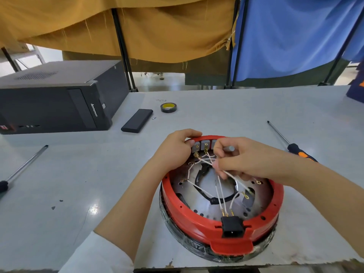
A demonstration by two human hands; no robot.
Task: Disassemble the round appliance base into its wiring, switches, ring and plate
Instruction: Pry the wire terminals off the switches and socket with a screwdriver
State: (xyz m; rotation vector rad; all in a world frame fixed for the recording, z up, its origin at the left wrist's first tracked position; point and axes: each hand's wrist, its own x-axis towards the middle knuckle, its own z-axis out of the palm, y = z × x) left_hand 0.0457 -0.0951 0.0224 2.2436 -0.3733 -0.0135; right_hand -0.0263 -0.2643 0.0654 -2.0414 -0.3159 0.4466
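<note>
The round appliance base lies upside down at the table's near edge, its red ring (199, 225) around a perforated metal plate (206, 203). Grey switches (204, 144) sit in the far rim. White wires (220, 191) and a black cable (220, 199) cross the inside, running to a black socket (232, 227) at the near rim. My left hand (175, 150) grips the red rim beside the switches. My right hand (240, 156) holds a grey switch (229, 148) and pinches the white wires above the plate.
A black computer case (53, 101) stands at the far left. A black slab (137, 120), a small screw (153, 118) and a tape roll (168, 107) lie beyond the base. Screwdrivers lie at the right (291, 145) and left (23, 166). Cloth screens hang behind.
</note>
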